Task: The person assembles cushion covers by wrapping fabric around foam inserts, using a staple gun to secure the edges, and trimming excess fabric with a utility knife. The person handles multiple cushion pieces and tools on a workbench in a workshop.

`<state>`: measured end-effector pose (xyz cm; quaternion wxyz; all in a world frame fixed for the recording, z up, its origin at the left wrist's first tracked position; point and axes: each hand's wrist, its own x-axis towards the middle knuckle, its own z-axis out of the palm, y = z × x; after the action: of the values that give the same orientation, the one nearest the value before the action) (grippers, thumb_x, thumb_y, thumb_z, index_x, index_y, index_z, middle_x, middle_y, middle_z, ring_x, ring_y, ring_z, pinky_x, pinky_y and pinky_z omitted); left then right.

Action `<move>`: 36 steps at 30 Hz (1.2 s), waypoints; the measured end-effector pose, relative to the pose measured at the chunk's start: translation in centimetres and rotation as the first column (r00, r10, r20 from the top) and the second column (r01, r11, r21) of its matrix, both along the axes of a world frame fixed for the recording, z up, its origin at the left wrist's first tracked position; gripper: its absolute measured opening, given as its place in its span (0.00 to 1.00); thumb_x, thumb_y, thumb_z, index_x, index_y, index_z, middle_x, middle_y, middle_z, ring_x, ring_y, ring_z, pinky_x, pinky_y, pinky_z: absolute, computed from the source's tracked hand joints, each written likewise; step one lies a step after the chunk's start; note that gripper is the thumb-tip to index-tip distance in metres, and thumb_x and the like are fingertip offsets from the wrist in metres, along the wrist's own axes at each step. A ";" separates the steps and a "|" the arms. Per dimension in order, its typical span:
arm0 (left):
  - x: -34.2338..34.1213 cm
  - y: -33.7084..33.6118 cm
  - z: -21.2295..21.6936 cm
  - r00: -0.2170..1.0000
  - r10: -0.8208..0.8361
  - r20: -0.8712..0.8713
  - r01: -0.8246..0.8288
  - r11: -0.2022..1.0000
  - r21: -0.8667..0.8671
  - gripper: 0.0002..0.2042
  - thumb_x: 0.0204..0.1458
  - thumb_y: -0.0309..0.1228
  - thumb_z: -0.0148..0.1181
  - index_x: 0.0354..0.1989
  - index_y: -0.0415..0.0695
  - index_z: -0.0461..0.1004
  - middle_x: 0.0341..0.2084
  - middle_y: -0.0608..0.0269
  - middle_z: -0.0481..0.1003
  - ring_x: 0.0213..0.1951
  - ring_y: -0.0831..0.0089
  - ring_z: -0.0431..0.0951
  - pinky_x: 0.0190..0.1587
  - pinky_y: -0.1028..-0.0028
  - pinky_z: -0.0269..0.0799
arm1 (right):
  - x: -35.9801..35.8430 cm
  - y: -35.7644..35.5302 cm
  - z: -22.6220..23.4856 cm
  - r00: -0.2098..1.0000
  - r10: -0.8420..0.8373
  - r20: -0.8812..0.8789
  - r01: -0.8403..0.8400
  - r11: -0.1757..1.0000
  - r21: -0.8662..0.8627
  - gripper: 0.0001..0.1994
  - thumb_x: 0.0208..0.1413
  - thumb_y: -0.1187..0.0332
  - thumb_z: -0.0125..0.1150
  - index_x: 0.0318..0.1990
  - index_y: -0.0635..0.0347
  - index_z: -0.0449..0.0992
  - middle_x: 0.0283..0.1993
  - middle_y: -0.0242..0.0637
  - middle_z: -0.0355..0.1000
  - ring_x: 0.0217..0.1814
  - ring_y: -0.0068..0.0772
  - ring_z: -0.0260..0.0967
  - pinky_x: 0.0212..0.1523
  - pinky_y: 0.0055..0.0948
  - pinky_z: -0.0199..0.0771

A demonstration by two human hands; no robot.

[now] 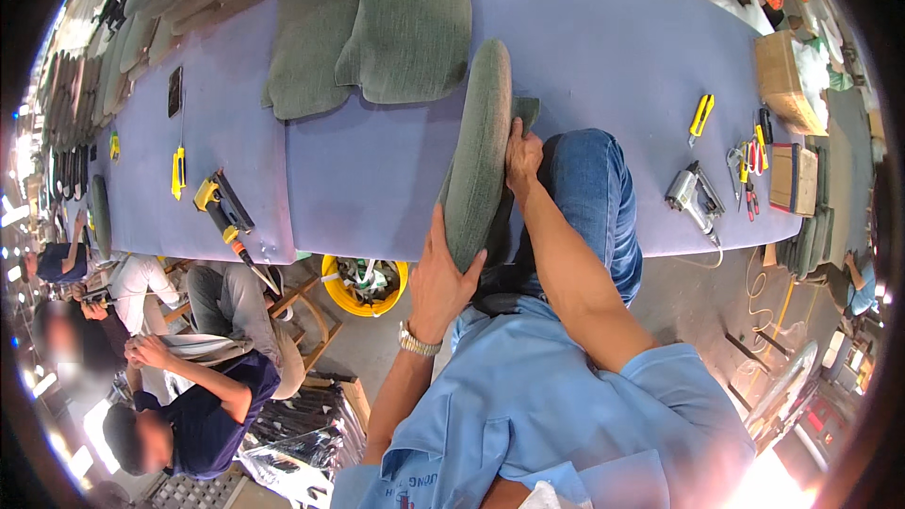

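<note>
A green-grey upholstered cushion (478, 146) stands on its edge in front of me, tilted slightly. My left hand (445, 278) grips its near end, with the thumb on the right side and fingers along the left. My right hand (524, 158) is closed at its right side. By those fingers a loose flap of the same green fabric (527, 112) sticks out. The cushion's right face is mostly hidden. My right knee (589, 179) is raised against the table edge beside it.
Two green padded panels (415, 24) lie on the blue-grey table (377, 179). A yellow staple gun (219, 205) and screwdriver (178, 174) lie left; a silver staple gun (693, 198), yellow cutter (701, 116) and several hand tools lie right. A yellow bucket (401, 299) stands below. Co-workers sit left.
</note>
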<state>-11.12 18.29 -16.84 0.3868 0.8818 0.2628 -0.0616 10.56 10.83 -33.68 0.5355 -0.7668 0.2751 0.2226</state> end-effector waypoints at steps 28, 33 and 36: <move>-4.7 0.5 -3.3 0.991 0.120 0.061 -0.129 0.975 0.179 0.48 0.51 0.48 0.72 0.75 0.38 0.52 0.55 0.40 0.77 0.51 0.49 0.81 0.46 0.59 0.81 | 0.4 1.1 -3.7 0.985 -0.021 0.171 0.036 0.996 -0.085 0.28 0.70 0.48 0.51 0.46 0.71 0.79 0.46 0.58 0.80 0.48 0.59 0.78 0.50 0.47 0.73; -2.9 1.4 -2.1 0.999 0.043 -0.016 -0.039 0.977 0.208 0.48 0.52 0.53 0.70 0.75 0.40 0.53 0.50 0.44 0.78 0.43 0.52 0.84 0.39 0.62 0.81 | 0.0 1.7 -1.7 0.975 0.016 0.223 -0.003 0.998 -0.059 0.27 0.71 0.50 0.49 0.52 0.70 0.78 0.49 0.57 0.80 0.50 0.57 0.78 0.52 0.46 0.73; 2.9 2.9 -1.5 0.994 -0.036 0.104 0.009 0.970 0.244 0.49 0.55 0.54 0.66 0.77 0.42 0.48 0.51 0.43 0.77 0.43 0.47 0.83 0.39 0.57 0.81 | -0.4 1.8 -1.4 0.969 0.036 0.244 -0.020 0.997 -0.068 0.26 0.72 0.51 0.48 0.51 0.71 0.78 0.48 0.56 0.80 0.50 0.56 0.78 0.53 0.46 0.73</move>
<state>-8.26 21.14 -18.34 0.2887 0.9275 0.2369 0.0144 10.19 12.68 -35.13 0.5367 -0.8094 0.2031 0.1247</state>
